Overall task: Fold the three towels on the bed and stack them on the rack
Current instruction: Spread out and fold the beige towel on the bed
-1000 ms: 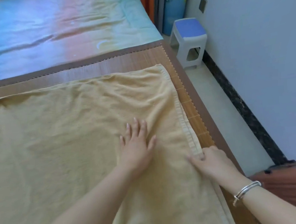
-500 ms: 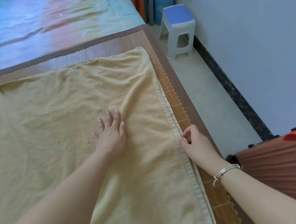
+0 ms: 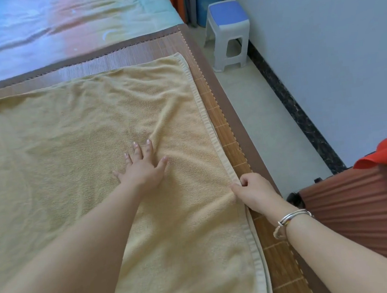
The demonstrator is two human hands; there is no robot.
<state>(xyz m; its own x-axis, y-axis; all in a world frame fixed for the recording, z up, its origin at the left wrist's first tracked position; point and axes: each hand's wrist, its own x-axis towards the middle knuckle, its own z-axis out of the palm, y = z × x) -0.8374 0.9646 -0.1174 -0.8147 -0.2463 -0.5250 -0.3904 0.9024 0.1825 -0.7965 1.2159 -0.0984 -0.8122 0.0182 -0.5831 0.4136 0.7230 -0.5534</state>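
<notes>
Bare bamboo mat [image 3: 130, 55] lies open beyond the yellow towel [image 3: 79, 139]; right of the bed, a suitcase [image 3: 366, 211] and plastic stool [image 3: 229, 32] crowd the floor strip [image 3: 263, 120].

Both forearms are bare, with no sleeves in view. The right wrist wears thin silver bangles [image 3: 293, 217] and a pale cord bracelet [image 3: 278, 232] just nearer the elbow.
</notes>
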